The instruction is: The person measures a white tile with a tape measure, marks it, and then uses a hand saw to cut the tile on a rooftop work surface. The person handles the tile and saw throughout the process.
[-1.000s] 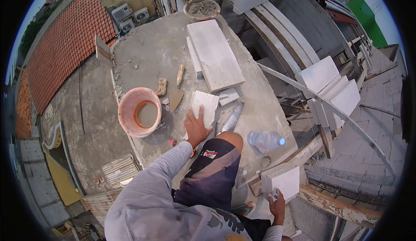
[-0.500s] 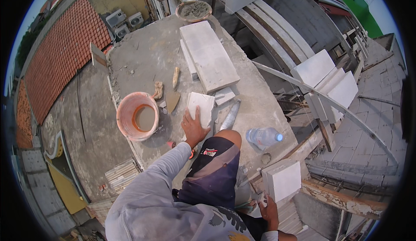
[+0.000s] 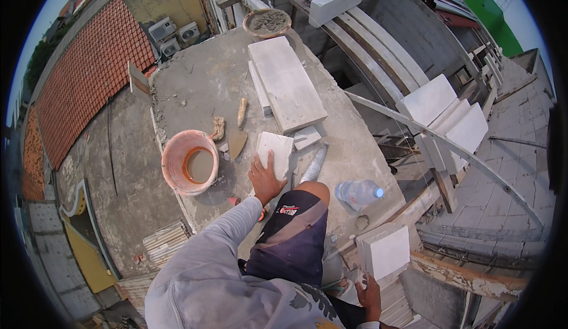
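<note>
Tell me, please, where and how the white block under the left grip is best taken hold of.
Probably by the left and right sides, coming from above: the white block seems to lie flat, its left side is unblocked, and the left grip rests on its top. Avoid the far right corner, where a white offcut sits close.

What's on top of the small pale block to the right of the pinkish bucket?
The left hand rests on the pale block, fingers spread over its near part; the far part is bare. The surface beneath the palm and fingers is covered and can't be seen.
</note>
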The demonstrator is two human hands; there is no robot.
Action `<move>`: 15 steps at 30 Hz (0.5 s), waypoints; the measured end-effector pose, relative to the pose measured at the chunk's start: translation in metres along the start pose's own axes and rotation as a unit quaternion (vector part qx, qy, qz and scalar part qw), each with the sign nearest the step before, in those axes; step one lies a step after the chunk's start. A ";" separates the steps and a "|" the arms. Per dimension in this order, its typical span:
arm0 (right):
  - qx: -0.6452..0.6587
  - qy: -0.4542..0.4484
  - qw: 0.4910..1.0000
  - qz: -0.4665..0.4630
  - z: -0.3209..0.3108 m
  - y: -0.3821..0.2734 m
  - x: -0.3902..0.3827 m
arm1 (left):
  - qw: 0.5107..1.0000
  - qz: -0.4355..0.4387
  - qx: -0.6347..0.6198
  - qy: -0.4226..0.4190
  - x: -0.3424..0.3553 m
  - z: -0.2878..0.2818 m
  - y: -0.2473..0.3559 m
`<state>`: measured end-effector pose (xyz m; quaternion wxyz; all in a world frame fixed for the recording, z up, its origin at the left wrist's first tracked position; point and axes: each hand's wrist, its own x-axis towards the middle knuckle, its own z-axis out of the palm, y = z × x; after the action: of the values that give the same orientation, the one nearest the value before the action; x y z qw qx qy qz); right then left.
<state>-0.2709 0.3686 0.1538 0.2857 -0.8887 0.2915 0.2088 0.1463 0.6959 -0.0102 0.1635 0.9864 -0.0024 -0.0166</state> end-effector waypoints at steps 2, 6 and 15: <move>0.000 0.000 1.000 0.003 0.001 0.002 0.000 | 1.000 -0.003 0.002 -0.010 -0.001 -0.003 0.000; 0.009 0.004 1.000 0.001 0.002 -0.002 -0.001 | 1.000 0.008 0.014 0.022 -0.002 0.004 -0.005; 0.017 0.021 0.999 -0.020 0.004 -0.005 -0.005 | 1.000 -0.003 0.014 0.011 0.002 0.003 -0.001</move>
<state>-0.2720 0.3763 0.1555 0.2989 -0.8934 0.2836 0.1793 0.1484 0.6956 -0.0130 0.1500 0.9887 0.0018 -0.0065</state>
